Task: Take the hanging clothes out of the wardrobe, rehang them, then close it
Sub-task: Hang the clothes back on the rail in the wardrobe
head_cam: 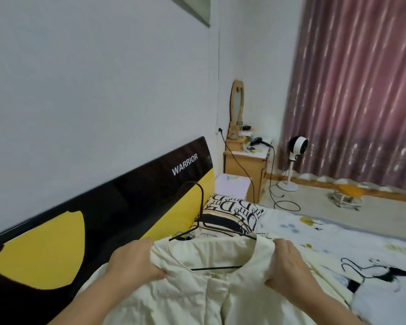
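Observation:
A cream shirt lies spread in front of me over the bed, collar away from me. A thin black wire hanger sits inside its neck opening, with the hook rising above the collar and its lower bar showing through the neckline. My left hand grips the shirt's left shoulder. The right shoulder is gripped by my right hand. The wardrobe is out of view.
The bed carries a printed sheet and a lettered pillow against a black and yellow headboard. Beyond stand a wooden nightstand with a mirror and cables, a white fan and a pink curtain.

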`<state>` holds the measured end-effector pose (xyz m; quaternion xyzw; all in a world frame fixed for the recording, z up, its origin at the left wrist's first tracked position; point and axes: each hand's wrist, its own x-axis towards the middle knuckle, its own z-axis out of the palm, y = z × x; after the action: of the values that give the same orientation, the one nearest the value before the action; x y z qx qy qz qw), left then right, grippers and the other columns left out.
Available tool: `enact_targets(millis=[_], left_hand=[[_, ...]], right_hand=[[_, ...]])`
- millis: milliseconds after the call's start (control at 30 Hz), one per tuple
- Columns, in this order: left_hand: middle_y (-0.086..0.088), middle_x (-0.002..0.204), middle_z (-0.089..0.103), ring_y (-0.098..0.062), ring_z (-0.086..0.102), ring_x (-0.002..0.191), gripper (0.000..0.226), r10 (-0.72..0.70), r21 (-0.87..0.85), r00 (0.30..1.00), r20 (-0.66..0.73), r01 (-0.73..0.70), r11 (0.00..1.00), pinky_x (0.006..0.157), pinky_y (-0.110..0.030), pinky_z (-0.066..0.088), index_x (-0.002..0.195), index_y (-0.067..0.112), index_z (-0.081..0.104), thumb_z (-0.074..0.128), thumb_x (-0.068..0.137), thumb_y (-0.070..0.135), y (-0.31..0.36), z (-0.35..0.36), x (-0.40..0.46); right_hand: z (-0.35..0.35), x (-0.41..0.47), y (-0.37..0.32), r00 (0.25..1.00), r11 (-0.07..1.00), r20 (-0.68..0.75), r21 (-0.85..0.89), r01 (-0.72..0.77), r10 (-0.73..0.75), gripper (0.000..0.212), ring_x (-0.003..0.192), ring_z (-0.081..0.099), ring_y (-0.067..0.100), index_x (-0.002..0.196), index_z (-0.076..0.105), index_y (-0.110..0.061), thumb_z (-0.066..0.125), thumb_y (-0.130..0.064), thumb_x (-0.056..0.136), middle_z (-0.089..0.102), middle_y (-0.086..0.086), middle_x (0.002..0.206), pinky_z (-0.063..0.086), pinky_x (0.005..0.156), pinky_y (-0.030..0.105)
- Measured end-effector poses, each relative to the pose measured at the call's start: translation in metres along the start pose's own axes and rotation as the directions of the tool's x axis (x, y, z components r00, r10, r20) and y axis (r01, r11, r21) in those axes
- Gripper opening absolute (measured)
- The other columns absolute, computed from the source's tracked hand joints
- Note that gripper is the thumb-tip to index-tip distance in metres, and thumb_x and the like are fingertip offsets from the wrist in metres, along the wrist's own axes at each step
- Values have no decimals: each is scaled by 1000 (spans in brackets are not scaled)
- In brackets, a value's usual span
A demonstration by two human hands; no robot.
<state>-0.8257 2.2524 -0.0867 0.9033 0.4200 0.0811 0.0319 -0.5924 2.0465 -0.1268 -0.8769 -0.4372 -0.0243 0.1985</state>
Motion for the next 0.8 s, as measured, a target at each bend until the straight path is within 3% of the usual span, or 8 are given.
enact_targets(millis=[100,167,267,333,433,533,667,800], left_hand=[[9,77,48,-16,57,84,45,-11,-6,1000,-22,11,1000,60,-26,35,68,26,30,63,66,56,9,-19,-31],[10,79,49,-15,58,88,45,-17,-3,999,-40,17,1000,62,-26,35,69,26,30,62,67,58,16,-33,-52],[9,77,48,-15,50,77,46,-19,2,997,-69,19,1000,59,-26,33,68,26,29,61,68,59,30,-51,-87],[8,77,48,-15,48,74,46,-22,0,995,-101,22,1000,60,-26,33,67,26,29,60,69,59,43,-62,-111],[9,76,48,-16,51,77,47,-29,11,987,-157,31,999,62,-27,35,67,26,28,60,70,60,66,-74,-148],[9,71,46,-16,49,74,47,-53,-7,978,-203,53,999,63,-28,36,67,26,27,62,71,56,88,-84,-189],[9,70,51,-11,48,66,48,-80,-90,965,-250,60,994,53,-26,30,73,26,32,70,66,54,112,-97,-251],[9,80,58,-14,53,77,38,-153,-210,948,-278,95,973,67,-30,40,90,23,47,65,75,53,129,-110,-316]], right_hand=[[-24,-25,-1,999,1000,25,-7,27,-27,52,102,39,14,101,23,-25,66,-24,72,27,-7,100,23,67,19],[-38,-40,0,999,998,45,65,20,-23,49,92,36,12,95,26,-25,69,-25,71,31,-9,95,28,66,18],[-64,-65,4,999,963,54,271,-14,-1,37,76,44,9,85,37,-22,73,-27,76,45,-9,84,35,61,14],[-81,-82,8,1000,955,27,297,6,-14,27,72,45,10,87,43,-16,65,-33,85,50,-5,79,33,59,17],[-101,-108,21,998,970,-46,237,51,-41,27,72,47,19,81,44,-13,57,-35,91,49,-3,71,33,59,23],[-117,-139,34,989,968,-116,223,113,-89,36,63,42,13,69,32,-18,55,-33,92,43,-4,63,28,54,18],[-142,-181,47,969,953,-218,251,172,-118,39,58,37,12,65,30,-16,55,-30,92,42,-1,61,24,52,21],[-167,-221,50,941,917,-309,318,240,-139,40,57,38,16,64,32,-14,60,-26,89,45,3,59,25,51,25]])
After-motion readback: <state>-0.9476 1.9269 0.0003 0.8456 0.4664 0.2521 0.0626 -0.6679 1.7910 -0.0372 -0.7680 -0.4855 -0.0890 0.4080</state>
